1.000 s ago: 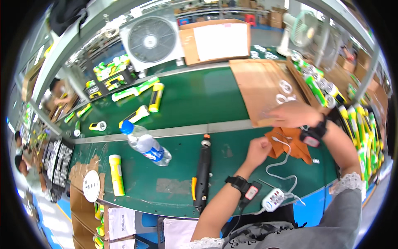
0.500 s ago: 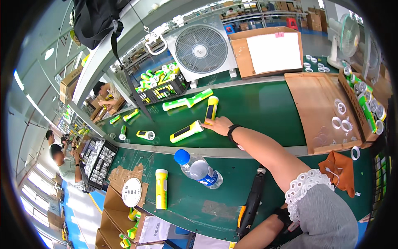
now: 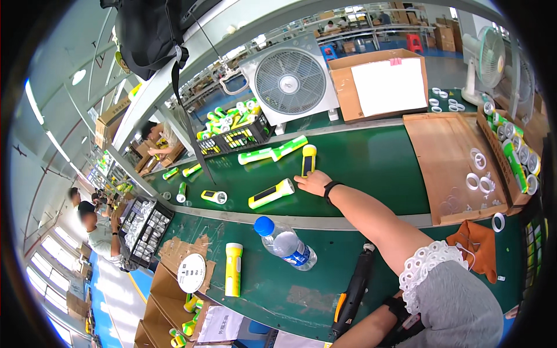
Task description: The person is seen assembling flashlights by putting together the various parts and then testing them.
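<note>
My right hand point(image 3: 313, 182) reaches over the green belt point(image 3: 371, 168). Its fingers are closed at the near end of a yellow flashlight point(image 3: 308, 160) with a dark panel, whose head points away from me. Just left of the fingertips lies another yellow-green flashlight point(image 3: 271, 194), its white lens end towards the hand. Two more flashlights point(image 3: 272, 152) rest farther back, end to end. My left forearm point(image 3: 368, 328) comes in at the lower edge with a dark band near the wrist; the right sleeve hides most of that hand, fingers included.
On the near bench are a water bottle point(image 3: 285, 243), an upright-looking yellow flashlight point(image 3: 233, 269), and a black power screwdriver point(image 3: 354, 290). A box fan point(image 3: 290, 81) and a crate of flashlights point(image 3: 241, 136) stand behind the belt. A wooden tray point(image 3: 429, 168) with white rings lies right.
The whole view has shifted a little down and right. The flashlight at my right hand has turned slightly more upright in the view, and the fingers have drawn away from the neighbouring flashlight's lens.
</note>
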Motion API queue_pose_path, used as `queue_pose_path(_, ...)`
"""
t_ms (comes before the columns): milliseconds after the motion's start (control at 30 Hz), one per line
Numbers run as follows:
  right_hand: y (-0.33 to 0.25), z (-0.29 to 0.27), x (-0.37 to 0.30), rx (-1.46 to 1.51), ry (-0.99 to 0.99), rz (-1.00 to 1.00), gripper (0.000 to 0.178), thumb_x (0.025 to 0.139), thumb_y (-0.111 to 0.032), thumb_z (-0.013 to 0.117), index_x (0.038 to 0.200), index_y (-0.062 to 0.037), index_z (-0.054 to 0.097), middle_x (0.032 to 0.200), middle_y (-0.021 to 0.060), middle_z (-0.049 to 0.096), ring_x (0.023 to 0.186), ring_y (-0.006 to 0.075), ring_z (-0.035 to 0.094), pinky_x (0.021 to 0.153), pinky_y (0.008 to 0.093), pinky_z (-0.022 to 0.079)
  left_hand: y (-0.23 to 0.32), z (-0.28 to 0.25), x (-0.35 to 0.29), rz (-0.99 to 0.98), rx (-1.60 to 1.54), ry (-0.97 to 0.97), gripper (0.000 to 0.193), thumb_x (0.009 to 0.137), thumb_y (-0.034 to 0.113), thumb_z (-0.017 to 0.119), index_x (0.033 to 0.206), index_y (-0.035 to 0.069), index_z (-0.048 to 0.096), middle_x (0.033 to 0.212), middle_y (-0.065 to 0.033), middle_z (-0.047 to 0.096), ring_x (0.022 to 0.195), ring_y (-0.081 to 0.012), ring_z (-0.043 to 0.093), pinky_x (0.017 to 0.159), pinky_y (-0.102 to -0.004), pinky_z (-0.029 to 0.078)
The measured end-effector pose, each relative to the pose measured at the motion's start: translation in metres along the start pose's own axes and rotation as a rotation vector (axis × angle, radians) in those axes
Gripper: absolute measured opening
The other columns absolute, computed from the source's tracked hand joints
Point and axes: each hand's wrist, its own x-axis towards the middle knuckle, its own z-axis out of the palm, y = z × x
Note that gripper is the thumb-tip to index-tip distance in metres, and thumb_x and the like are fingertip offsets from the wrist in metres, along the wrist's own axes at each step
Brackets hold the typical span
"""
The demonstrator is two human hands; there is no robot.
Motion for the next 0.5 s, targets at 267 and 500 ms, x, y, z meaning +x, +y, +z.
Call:
queue_pose_path(267,0.040,-0.042,-0.054,0.367,0.208,0.228,0.019,0.071,-0.012,0.062,0.087,-0.0057,0.057,0.097,0.0147,0.054,0.066,0.0300,0.061,0.061,0.0382,0.051,0.003,0.012,0.008,0.059,-0.017,0.017,0.008,0.072,0.005,0.055,0.078,0.003,0.051,0.062,-0.0166,0.051,0.051,-0.0279,0.052,0.047,-0.0339,0.040)
queue_pose_path(500,0.061,-0.195,-0.231,0.769,0.526,0.485,0.036,0.061,-0.006,0.073,0.096,-0.0079,0.061,0.088,0.0082,0.051,0.080,0.0239,0.057,0.069,0.0313,0.050,-0.007,0.002,0.003,-0.522,-0.111,0.064,0.010,0.089,0.011,0.047,0.093,0.003,0.044,0.061,-0.0053,0.043,0.055,-0.0070,0.044,0.048,-0.0237,0.036)
